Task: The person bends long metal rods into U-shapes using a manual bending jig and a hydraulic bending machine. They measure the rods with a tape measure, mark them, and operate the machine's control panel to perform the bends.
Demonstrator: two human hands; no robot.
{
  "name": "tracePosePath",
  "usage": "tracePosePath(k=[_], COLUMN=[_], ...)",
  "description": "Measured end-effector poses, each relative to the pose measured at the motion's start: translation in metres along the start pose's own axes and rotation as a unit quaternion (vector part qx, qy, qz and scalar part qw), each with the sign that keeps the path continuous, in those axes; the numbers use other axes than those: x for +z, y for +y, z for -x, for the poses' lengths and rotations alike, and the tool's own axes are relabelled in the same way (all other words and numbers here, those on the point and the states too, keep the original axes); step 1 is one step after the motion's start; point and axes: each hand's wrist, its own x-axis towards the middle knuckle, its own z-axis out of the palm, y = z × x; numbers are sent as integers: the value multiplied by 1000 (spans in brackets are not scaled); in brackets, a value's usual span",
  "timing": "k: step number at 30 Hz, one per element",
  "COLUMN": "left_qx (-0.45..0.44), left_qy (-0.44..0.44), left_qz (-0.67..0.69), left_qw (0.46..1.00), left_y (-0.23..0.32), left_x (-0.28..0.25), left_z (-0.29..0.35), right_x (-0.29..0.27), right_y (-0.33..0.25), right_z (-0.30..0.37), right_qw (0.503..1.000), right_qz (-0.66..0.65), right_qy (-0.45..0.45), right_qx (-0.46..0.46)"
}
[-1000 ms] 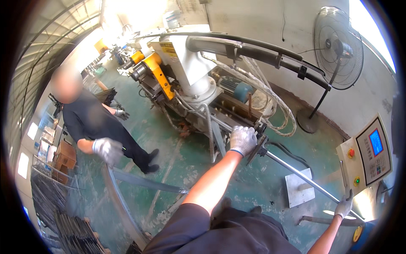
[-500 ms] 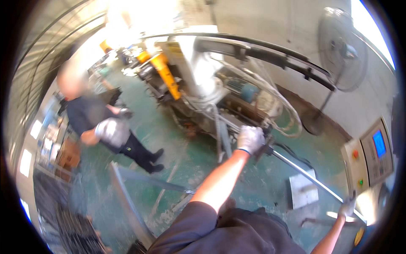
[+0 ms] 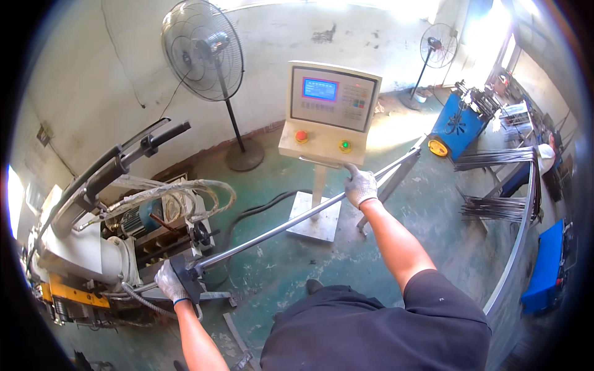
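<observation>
A long metal rod (image 3: pixel 278 228) runs slantwise from the machine at the lower left up toward a stand on the right. My left hand (image 3: pixel 170 281), in a pale work glove, is closed round the rod beside a dark metal block (image 3: pixel 185 278). Farther along, my gloved right hand (image 3: pixel 361 187) is on the same rod, one finger sticking up toward the control panel (image 3: pixel 331 114). That hand hides the stretch of rod under it, and its other fingers show only in part.
The bending machine (image 3: pixel 93 247) with hoses stands at the left. Behind is a pedestal fan (image 3: pixel 204 49), with a second fan (image 3: pixel 438 46) farther right. A metal stand (image 3: pixel 393 185) holds the rod's far end. Blue machine (image 3: pixel 461 120) and bundled rods (image 3: pixel 495 157) lie right.
My view has swung to the right, bringing the control panel to the middle. The co-worker is out of view. Both hands stay at the rod; a finger of the right one now sticks up.
</observation>
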Motion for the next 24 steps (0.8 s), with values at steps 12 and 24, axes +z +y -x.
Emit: tracePosePath(k=[12,24], left_qx=[-231,45], left_qy=[42,145], left_qz=[285,21], left_qw=[929,988], left_y=[-34,158], left_x=[-56,-78], left_z=[-14,-10], right_x=[-46,-135], right_y=[27,15], right_z=[-50,-194], right_qw=[970,992], right_qz=[-207,3], right_qy=[127,117], right_qx=[-18,-57])
